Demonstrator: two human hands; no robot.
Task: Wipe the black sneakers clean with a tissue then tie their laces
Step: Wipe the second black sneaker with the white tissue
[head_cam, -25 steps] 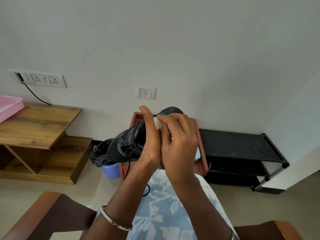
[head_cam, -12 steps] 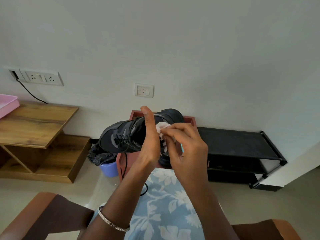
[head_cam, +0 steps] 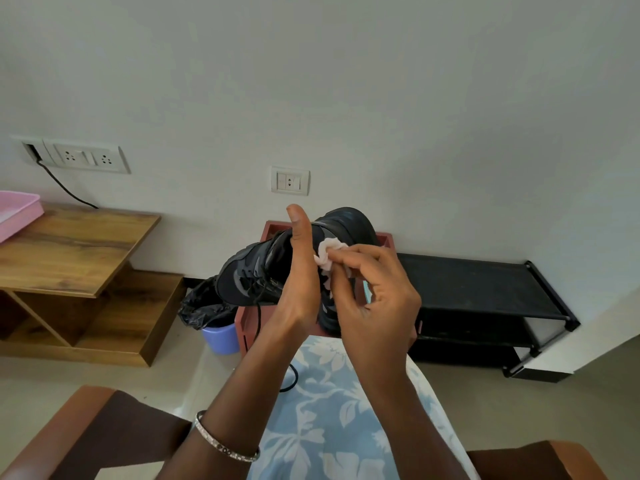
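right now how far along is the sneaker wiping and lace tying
Nothing looks finished yet. In hand: the left hand holds the black sneaker up while the right hand pinches a crumpled tissue against its side. Left: the rest of the wiping and tying, since a lace hangs loose below it.

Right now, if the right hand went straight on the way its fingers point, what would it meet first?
Probably the black sneaker: the right hand pinches the tissue, seemingly against its side, beside the left hand thumb.
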